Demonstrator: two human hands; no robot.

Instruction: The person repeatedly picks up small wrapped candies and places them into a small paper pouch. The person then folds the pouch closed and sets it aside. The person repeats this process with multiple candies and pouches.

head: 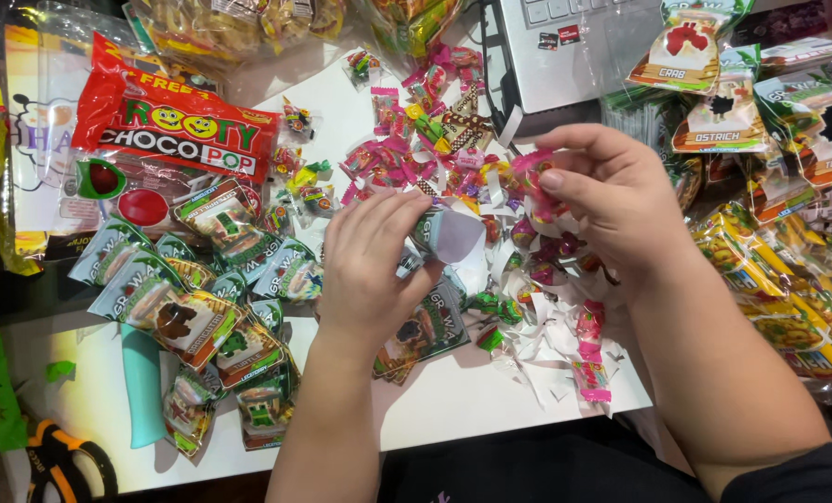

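Near the middle of the frame, left hand [371,270] pinching a small packet [442,233], fingers clamped on it. Right hand [612,200], just right, fingers together on a pink candy [532,170]. Packet lying between both hands, closer to left.

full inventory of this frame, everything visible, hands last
large snack bag: one, red, upper left of table
small toy packets: many, green-edged, left of centre
more packets: several, green and white, upper right
yellow packets: a stack, right edge
wrapped candies: many, pink and mixed, top centre
paper shreds: a pile, white, centre right
laptop: one, silver, top
scissors: one, orange and black, bottom left
teal tube: one, lower left
table: white
left hand: holds a small packet
right hand: pinches a pink candy
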